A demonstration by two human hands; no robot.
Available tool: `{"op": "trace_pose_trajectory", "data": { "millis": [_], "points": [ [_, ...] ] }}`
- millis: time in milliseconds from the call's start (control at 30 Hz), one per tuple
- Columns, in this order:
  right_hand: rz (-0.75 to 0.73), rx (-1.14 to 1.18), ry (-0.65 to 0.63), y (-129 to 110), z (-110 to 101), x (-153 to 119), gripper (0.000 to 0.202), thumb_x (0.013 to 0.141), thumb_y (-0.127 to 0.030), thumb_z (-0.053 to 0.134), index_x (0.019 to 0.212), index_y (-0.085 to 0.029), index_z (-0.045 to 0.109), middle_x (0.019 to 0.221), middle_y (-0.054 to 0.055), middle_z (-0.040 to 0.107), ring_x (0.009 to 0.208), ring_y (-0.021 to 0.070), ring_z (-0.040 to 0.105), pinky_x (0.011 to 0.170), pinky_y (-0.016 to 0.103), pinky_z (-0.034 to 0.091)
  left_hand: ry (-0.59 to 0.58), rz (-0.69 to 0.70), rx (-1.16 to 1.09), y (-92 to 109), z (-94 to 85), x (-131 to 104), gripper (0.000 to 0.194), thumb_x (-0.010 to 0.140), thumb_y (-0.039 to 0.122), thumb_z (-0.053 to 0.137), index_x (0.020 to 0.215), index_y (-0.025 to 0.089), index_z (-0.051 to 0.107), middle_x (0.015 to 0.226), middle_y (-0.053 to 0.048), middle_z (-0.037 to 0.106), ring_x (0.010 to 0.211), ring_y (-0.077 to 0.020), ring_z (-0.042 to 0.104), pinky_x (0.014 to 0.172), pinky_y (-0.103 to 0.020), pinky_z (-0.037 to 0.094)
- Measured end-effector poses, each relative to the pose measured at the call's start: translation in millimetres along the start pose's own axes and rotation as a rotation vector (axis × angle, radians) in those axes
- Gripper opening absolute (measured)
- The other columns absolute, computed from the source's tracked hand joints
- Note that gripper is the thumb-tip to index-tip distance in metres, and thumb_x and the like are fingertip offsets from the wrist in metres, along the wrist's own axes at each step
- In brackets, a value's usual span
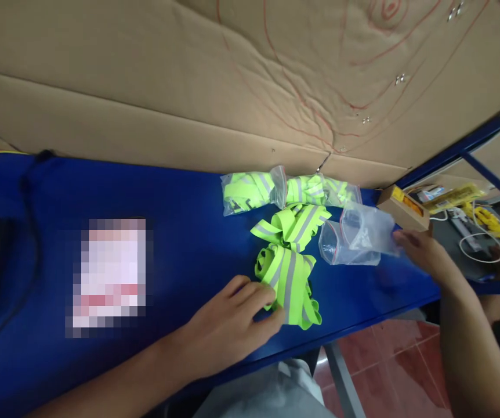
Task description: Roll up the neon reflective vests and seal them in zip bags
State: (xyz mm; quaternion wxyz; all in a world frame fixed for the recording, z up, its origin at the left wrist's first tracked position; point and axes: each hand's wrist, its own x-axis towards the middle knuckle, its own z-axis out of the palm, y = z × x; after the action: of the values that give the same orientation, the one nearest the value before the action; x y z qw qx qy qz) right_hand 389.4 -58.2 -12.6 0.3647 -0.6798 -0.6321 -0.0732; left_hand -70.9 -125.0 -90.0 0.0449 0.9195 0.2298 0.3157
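A loosely rolled neon-yellow reflective strap (pixel 291 281) lies on the blue table. At its left edge is my left hand (pixel 243 310), fingers bent and a gap between thumb and forefinger; the fingertips meet the strap's edge but do not close round it. Just behind lies another neon reflective strap (pixel 297 225), loosely coiled. To the right, my right hand (pixel 419 247) pinches the edge of a clear zip bag (pixel 369 229), which looks flat and is slightly raised. Beneath it a second clear zip bag (pixel 341 247) rests on the table.
Bagged neon straps (pixel 250 191) line the cardboard wall (pixel 145 69) at the back. A small open cardboard box (pixel 402 209) stands at the right, before a rack with yellow items. A blurred-out pale object (pixel 111 267) and a black cable (pixel 30 215) are at left.
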Motion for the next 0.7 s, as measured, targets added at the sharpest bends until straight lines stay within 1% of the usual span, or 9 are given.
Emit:
{"op": "trace_pose_trajectory", "data": {
  "millis": [67,133,200,233,333,400,500,600,700],
  "points": [
    [-0.051,-0.047,0.087,-13,7,-8,0.027,0.073,-0.049,0.085,0.082,-0.025,0.080,0.077,0.016,0.072,0.058,0.0236,0.062,0.056,0.039,0.042,0.028,0.104,0.095,6,2.5,-2,0.021,0.097,0.012,0.062,0.113,0.025,0.069,0.106,-0.001,0.068,0.099,-0.0177,0.061,0.098,-0.037,0.041],
    [-0.131,-0.055,0.132,-46,18,-8,0.026,0.086,-0.047,0.072,0.101,-0.027,0.079,0.099,0.018,0.075,0.078,0.0261,0.069,0.070,0.041,0.049,-0.011,0.169,0.167,10,10.6,0,0.022,0.100,0.015,0.059,0.115,0.025,0.071,0.117,-0.001,0.069,0.104,-0.0180,0.059,0.103,-0.037,0.040],
    [-0.279,0.016,-0.087,-92,37,1,0.025,0.097,-0.044,0.060,0.105,-0.028,0.078,0.103,0.011,0.077,0.091,0.0238,0.072,0.080,0.037,0.052,-0.112,0.146,0.249,13,24.0,8,0.024,0.103,0.018,0.053,0.119,0.020,0.071,0.127,-0.004,0.068,0.109,-0.0218,0.059,0.101,-0.039,0.041],
    [-0.321,0.046,-0.205,-117,50,8,0.027,0.098,-0.046,0.059,0.101,-0.027,0.078,0.096,0.007,0.077,0.084,0.0202,0.071,0.075,0.033,0.051,-0.158,0.106,0.286,13,31.5,14,0.029,0.103,0.018,0.050,0.125,0.017,0.069,0.132,-0.007,0.067,0.113,-0.0246,0.059,0.102,-0.041,0.042],
    [-0.188,-0.064,-0.595,-177,100,36,0.042,0.103,-0.045,0.051,0.079,-0.018,0.072,0.077,0.006,0.070,0.068,0.0151,0.059,0.068,0.029,0.040,-0.234,-0.009,0.354,14,49.1,40,0.039,0.102,0.012,0.047,0.137,0.007,0.062,0.141,-0.015,0.062,0.123,-0.0309,0.058,0.105,-0.047,0.043],
    [-0.123,-0.099,-0.659,-198,134,54,0.046,0.096,-0.046,0.064,0.062,-0.015,0.064,0.064,0.006,0.062,0.065,0.0149,0.055,0.065,0.028,0.035,-0.239,-0.034,0.367,17,52.1,53,0.040,0.101,0.013,0.049,0.139,0.006,0.060,0.143,-0.018,0.060,0.123,-0.0325,0.059,0.104,-0.048,0.045],
    [-0.085,-0.042,-0.729,-207,168,74,0.041,0.088,-0.042,0.076,0.061,-0.014,0.064,0.058,0.003,0.058,0.062,0.0128,0.053,0.062,0.026,0.034,-0.238,-0.015,0.323,25,44.8,53,0.036,0.100,0.019,0.053,0.134,0.011,0.063,0.140,-0.015,0.061,0.121,-0.0305,0.061,0.103,-0.045,0.046],
    [-0.116,0.107,-0.738,-217,171,76,0.026,0.093,-0.035,0.069,0.082,-0.012,0.070,0.074,0.003,0.068,0.067,0.0109,0.058,0.064,0.023,0.039,-0.230,-0.014,0.225,32,33.5,29,0.031,0.100,0.018,0.054,0.128,0.014,0.065,0.136,-0.015,0.063,0.123,-0.0301,0.062,0.107,-0.045,0.046],
    [-0.199,0.276,-0.666,-247,140,46,0.022,0.103,-0.031,0.053,0.102,-0.014,0.066,0.096,0.003,0.073,0.079,0.0098,0.063,0.073,0.021,0.045,-0.244,-0.083,0.141,39,30.3,6,0.036,0.098,0.018,0.059,0.134,0.015,0.063,0.144,-0.017,0.060,0.133,-0.0337,0.058,0.113,-0.052,0.045]
  ]
}}
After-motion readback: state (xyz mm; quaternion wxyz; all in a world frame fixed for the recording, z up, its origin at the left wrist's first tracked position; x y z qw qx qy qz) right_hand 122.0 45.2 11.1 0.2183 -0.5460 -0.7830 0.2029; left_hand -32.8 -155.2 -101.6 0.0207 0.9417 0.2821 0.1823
